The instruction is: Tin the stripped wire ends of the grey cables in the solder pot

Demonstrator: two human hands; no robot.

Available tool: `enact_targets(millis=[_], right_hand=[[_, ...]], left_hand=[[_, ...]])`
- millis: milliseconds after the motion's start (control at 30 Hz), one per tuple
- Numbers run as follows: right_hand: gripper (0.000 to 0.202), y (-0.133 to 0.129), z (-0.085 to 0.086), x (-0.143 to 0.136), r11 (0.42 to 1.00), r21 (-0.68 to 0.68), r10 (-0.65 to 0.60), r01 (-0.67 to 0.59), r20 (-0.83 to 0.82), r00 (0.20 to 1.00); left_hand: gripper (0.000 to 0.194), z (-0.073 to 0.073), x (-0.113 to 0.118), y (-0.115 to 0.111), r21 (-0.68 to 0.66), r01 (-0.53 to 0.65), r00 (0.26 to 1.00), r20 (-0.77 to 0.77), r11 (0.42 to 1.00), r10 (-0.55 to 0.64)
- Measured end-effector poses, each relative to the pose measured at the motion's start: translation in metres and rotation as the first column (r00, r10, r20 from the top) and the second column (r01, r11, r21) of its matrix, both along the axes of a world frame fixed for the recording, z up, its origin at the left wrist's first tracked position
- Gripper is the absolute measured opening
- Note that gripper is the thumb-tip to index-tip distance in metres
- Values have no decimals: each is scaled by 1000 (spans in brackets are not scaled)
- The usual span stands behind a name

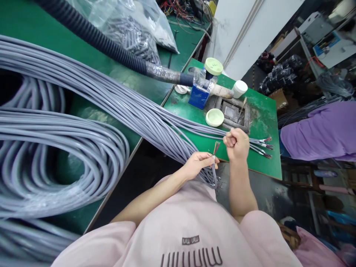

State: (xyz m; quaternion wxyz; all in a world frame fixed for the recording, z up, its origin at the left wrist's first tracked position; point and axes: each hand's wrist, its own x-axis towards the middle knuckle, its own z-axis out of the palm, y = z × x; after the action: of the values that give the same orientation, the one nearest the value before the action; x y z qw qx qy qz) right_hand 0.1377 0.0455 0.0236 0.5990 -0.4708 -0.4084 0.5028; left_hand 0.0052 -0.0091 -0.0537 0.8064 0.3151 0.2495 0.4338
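Observation:
My left hand (pixel 200 163) pinches the end of a grey cable (pixel 214 174), whose stripped, coloured wires (pixel 216 147) fan upward from the fingertips. Just to the right, my right hand (pixel 237 144) is raised with its fingers curled; whatever it may hold is hidden. Behind that hand, several grey cable ends with dark red wires (pixel 267 145) lie on the small green table (pixel 267 128). A thick bundle of grey cables (pixel 155 126) runs from the left across to my lap, where more ends hang below my left hand.
Coiled grey cables (pixel 111 148) fill the left bench. A dark flexible hose (pixel 111 48) crosses to a blue box (pixel 199 97) on the small table. A pale green dish (pixel 214 117), a white tub (pixel 239 88) and a square metal pot (pixel 232 113) stand there. A person in purple (pixel 319 129) is at right.

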Motion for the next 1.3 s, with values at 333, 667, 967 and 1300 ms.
enact_targets(millis=[333, 667, 967, 1300], right_hand=[[26, -25, 17, -2, 990, 139, -121, 35, 679, 724], [34, -39, 15, -10, 977, 108, 24, -183, 802, 597], [14, -45, 3, 4, 971, 175, -10, -164, 712, 702], [42, -58, -22, 22, 743, 351, -89, -569, 895, 436]], left_hand=[[31, 0, 4, -1, -33, -19, 1000, 12, 999, 20], [28, -5, 4, 0, -3, -56, 997, 58, 998, 56], [35, 13, -4, 4, -204, -44, 978, 190, 978, 84], [30, 15, -9, 12, -243, -62, 951, 280, 968, 131]])
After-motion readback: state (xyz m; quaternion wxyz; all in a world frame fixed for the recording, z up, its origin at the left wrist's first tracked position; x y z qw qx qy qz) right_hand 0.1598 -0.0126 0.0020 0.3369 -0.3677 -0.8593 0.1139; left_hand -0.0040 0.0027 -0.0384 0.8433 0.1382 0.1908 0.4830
